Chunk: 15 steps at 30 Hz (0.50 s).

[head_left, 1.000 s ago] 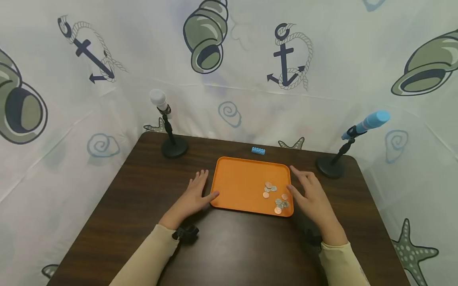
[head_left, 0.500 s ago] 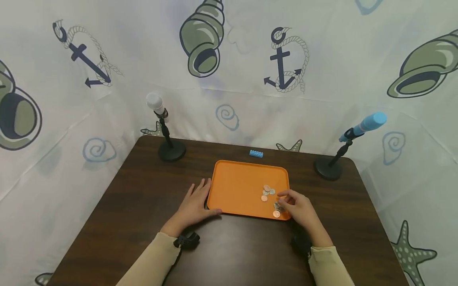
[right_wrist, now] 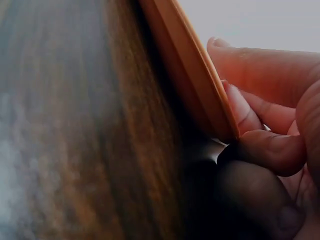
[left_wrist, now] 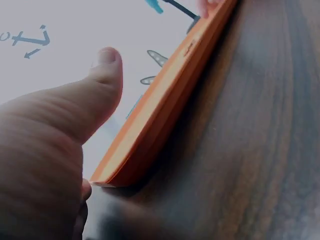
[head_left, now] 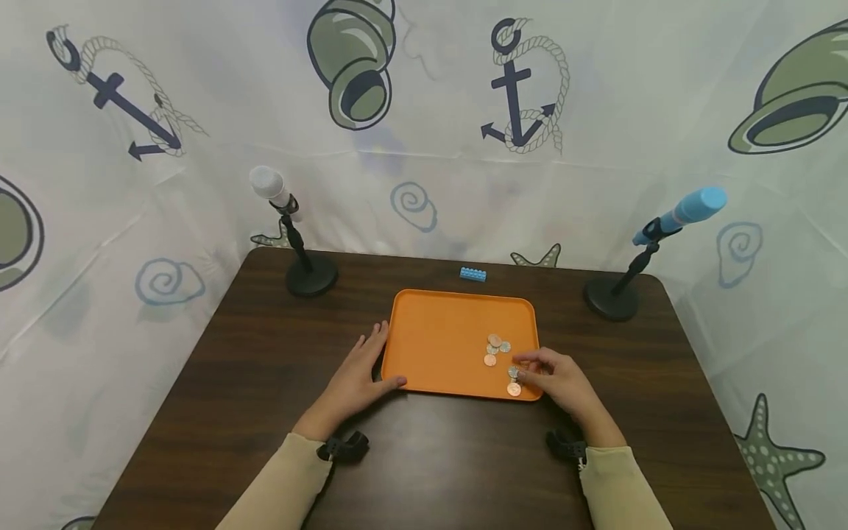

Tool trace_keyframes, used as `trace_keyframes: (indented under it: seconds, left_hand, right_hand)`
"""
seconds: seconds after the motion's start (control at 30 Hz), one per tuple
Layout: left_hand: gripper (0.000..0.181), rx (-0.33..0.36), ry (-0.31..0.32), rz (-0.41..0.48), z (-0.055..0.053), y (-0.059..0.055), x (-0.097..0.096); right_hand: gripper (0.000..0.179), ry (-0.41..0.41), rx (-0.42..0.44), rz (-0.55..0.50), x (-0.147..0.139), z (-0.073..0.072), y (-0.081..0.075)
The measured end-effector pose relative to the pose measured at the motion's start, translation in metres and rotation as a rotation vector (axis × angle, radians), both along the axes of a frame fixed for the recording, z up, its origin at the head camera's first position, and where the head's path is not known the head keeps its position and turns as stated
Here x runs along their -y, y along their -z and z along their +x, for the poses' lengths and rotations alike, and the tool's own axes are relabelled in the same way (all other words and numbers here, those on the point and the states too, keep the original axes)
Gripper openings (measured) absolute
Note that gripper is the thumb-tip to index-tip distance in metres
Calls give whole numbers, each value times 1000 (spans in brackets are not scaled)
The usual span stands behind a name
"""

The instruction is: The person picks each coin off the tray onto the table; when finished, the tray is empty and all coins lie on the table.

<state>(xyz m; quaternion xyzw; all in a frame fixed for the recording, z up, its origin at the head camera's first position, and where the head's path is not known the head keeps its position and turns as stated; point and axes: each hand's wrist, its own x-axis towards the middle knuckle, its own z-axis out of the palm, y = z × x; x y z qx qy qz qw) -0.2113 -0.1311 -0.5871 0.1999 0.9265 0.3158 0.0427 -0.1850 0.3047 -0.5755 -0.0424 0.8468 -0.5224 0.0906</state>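
An orange tray (head_left: 450, 346) lies on the dark wooden table, with small copper and silver coins (head_left: 490, 360) on its right half. My left hand (head_left: 358, 372) is at the tray's left end, fingers straight along the side and thumb over the front left corner. In the left wrist view that thumb (left_wrist: 102, 85) is extended near the tray's wall (left_wrist: 155, 130). My right hand (head_left: 556, 375) reaches over the right rim, its bent fingers and thumb down at the nearer group of coins and covering part of it. I cannot tell whether a coin is between them.
A blue toy brick (head_left: 473, 274) lies behind the tray. Black stands rise at the back, one with a white-topped object (head_left: 268, 182) on the left, one with a light blue object (head_left: 695, 206) on the right. A printed cloth hangs behind the table (head_left: 424, 464).
My right hand has moved from beside the tray's right edge to over the coins, its fingers bending. My left hand has shifted slightly along the tray's left end. The view has tilted slightly.
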Motion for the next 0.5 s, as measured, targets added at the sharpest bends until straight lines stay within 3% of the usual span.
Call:
trace_keyframes:
  seconds: [0.07, 0.3, 0.5]
  left_hand:
    - [121, 5, -3, 10, -1, 1, -1]
    - [130, -25, 37, -95, 0, 2, -2]
    - [128, -25, 35, -105, -2, -2, -4]
  right_hand:
    - [33, 0, -36, 29, 2, 1, -1]
    - [26, -8, -102, 144, 9, 4, 1]
    - [18, -4, -136, 203, 13, 4, -6]
